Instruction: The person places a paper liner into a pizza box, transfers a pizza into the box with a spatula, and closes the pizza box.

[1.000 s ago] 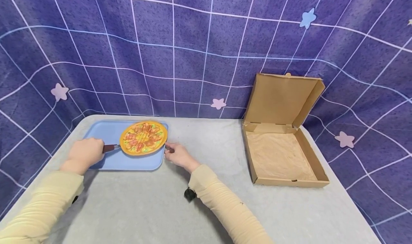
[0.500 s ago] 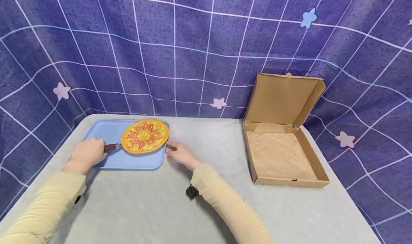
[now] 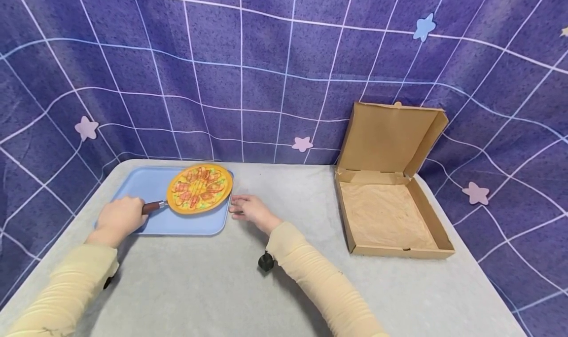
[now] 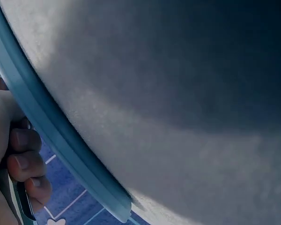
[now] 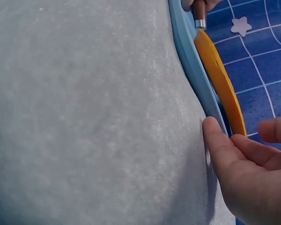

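My left hand (image 3: 120, 219) grips the dark brown handle (image 3: 153, 207) of a server or spatula. A metal collar shows, but its blade is hidden beneath the pizza (image 3: 199, 189). This round toy-like pizza, with an orange crust and colourful topping, sits tilted over the light blue tray (image 3: 191, 224). In the left wrist view, curled fingers (image 4: 25, 164) wrap the handle beside the tray's rim. My right hand (image 3: 253, 212) is by the tray's right edge with fingers extended. The right wrist view shows its fingertips (image 5: 210, 124) at the rim, close under the pizza's edge (image 5: 222, 79).
An open cardboard pizza box (image 3: 401, 252) stands on the right of the grey tabletop (image 3: 284, 297), its lid (image 3: 390, 137) raised, brown paper lining (image 3: 386, 213) inside. A purple gridded curtain (image 3: 266, 80) with stars hangs behind and at both sides.
The pizza has shifted slightly up and right. My right hand has edged right, and its fingers have spread a little. My left hand still grips the handle.
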`<state>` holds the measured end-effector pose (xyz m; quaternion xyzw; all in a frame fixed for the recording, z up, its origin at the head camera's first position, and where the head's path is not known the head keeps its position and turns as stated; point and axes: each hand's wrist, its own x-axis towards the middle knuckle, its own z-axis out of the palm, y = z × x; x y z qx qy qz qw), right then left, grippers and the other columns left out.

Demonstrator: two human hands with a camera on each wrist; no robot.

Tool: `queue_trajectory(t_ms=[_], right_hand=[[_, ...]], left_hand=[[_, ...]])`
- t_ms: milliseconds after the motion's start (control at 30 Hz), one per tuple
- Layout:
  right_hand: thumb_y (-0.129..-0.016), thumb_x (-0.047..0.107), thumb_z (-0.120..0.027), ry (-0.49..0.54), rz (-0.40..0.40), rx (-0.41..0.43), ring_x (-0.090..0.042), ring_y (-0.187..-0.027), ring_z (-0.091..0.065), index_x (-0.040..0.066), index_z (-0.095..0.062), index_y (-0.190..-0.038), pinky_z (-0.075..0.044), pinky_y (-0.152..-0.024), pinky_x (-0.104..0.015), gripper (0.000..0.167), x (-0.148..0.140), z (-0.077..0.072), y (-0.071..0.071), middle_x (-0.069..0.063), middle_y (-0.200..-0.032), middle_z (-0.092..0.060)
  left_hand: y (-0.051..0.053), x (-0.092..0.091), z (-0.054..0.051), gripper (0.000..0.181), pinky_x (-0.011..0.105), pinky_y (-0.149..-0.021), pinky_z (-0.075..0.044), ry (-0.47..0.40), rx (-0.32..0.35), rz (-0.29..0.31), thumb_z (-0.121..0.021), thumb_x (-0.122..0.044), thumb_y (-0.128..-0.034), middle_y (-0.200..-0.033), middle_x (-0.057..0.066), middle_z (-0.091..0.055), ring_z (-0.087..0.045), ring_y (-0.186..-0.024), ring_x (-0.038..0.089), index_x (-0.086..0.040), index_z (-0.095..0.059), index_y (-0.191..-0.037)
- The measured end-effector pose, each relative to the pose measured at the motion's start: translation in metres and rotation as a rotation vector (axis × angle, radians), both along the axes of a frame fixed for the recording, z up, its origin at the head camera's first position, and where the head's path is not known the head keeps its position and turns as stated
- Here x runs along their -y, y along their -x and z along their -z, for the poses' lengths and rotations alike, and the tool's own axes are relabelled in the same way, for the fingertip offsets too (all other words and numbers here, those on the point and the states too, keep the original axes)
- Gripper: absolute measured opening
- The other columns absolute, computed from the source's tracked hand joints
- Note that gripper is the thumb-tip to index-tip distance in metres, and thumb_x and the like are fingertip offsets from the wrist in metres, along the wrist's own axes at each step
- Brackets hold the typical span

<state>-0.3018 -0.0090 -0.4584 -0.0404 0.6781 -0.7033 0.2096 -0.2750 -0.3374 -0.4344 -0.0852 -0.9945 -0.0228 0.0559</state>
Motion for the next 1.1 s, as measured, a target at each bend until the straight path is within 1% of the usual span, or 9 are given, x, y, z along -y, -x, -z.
queue_trajectory(t_ms=[100,167,333,467,633,800,900,1000,1100], right_hand=[[-0.098,0.010,-0.042,0.000,0.010,-0.007,-0.028,-0.107,-0.063,-0.007,-0.048,-0.131,-0.054,-0.083,-0.031,0.038,-0.001,-0.002,0.000,-0.020,-0.122,-0.059],[-0.099,0.013,-0.041,0.007,0.021,0.001,-0.029,-0.106,-0.063,-0.008,-0.048,-0.130,-0.053,-0.084,-0.032,0.038,-0.002,-0.003,0.000,-0.021,-0.120,-0.060],[-0.100,0.015,-0.039,0.030,0.050,0.003,-0.035,-0.108,-0.060,-0.010,-0.046,-0.131,-0.052,-0.087,-0.037,0.040,-0.007,-0.009,0.003,-0.025,-0.119,-0.058],[-0.100,0.016,-0.037,0.008,0.057,-0.030,-0.037,-0.110,-0.059,-0.009,-0.045,-0.131,-0.051,-0.088,-0.040,0.041,-0.012,-0.015,0.004,-0.026,-0.121,-0.057],[-0.100,0.019,-0.036,0.004,0.077,-0.013,-0.039,-0.111,-0.058,-0.008,-0.047,-0.129,-0.048,-0.093,-0.044,0.041,-0.015,-0.025,0.007,-0.027,-0.122,-0.057],[-0.102,0.028,-0.031,-0.005,0.070,-0.007,-0.040,-0.113,-0.057,-0.009,-0.045,-0.132,-0.046,-0.096,-0.046,0.050,-0.020,-0.041,0.007,-0.029,-0.126,-0.054],[-0.104,0.033,-0.025,-0.008,0.062,-0.006,-0.040,-0.114,-0.056,-0.009,-0.043,-0.134,-0.045,-0.097,-0.045,0.055,-0.025,-0.050,0.009,-0.029,-0.129,-0.052],[-0.104,0.034,-0.024,-0.006,0.067,0.005,-0.038,-0.114,-0.056,-0.008,-0.044,-0.134,-0.044,-0.098,-0.045,0.055,-0.031,-0.056,0.012,-0.028,-0.130,-0.052],[-0.104,0.036,-0.024,-0.002,0.054,0.010,-0.037,-0.115,-0.056,-0.007,-0.045,-0.133,-0.042,-0.100,-0.045,0.057,-0.039,-0.063,0.015,-0.027,-0.130,-0.052]], left_hand=[[-0.001,0.000,0.000,0.016,0.054,-0.046,-0.040,0.008,-0.027,-0.006,-0.066,-0.016,-0.0750,-0.059,0.014,-0.056,-0.053,-0.052,0.036,-0.005,-0.057,-0.067],[-0.002,-0.001,-0.001,0.017,0.053,-0.045,-0.039,0.010,-0.049,-0.010,-0.066,-0.016,-0.0746,-0.058,0.014,-0.055,-0.052,-0.051,0.035,-0.005,-0.057,-0.066],[-0.003,-0.004,-0.009,0.020,0.051,-0.042,-0.038,-0.004,-0.118,-0.013,-0.068,-0.018,-0.0746,-0.056,0.012,-0.055,-0.051,-0.048,0.033,-0.006,-0.056,-0.064],[-0.004,-0.007,-0.017,0.020,0.050,-0.041,-0.037,-0.022,-0.163,-0.014,-0.067,-0.018,-0.0744,-0.054,0.011,-0.054,-0.050,-0.046,0.033,-0.006,-0.055,-0.063],[-0.008,-0.012,-0.026,0.021,0.049,-0.040,-0.036,-0.028,-0.170,-0.021,-0.066,-0.019,-0.0747,-0.054,0.010,-0.052,-0.049,-0.046,0.031,-0.008,-0.053,-0.061],[-0.011,-0.017,-0.034,0.021,0.046,-0.038,-0.034,-0.029,-0.165,-0.029,-0.064,-0.021,-0.0766,-0.053,0.008,-0.052,-0.049,-0.046,0.030,-0.010,-0.054,-0.062],[-0.012,-0.021,-0.040,0.020,0.045,-0.038,-0.034,-0.035,-0.175,-0.032,-0.063,-0.020,-0.0762,-0.054,0.007,-0.051,-0.048,-0.046,0.030,-0.010,-0.054,-0.062],[-0.015,-0.026,-0.047,0.021,0.046,-0.038,-0.033,-0.035,-0.200,-0.025,-0.064,-0.020,-0.0751,-0.052,0.007,-0.049,-0.046,-0.045,0.029,-0.011,-0.052,-0.060],[-0.017,-0.030,-0.053,0.022,0.046,-0.039,-0.033,-0.036,-0.235,-0.017,-0.065,-0.020,-0.0739,-0.050,0.007,-0.048,-0.045,-0.044,0.030,-0.011,-0.052,-0.059]])
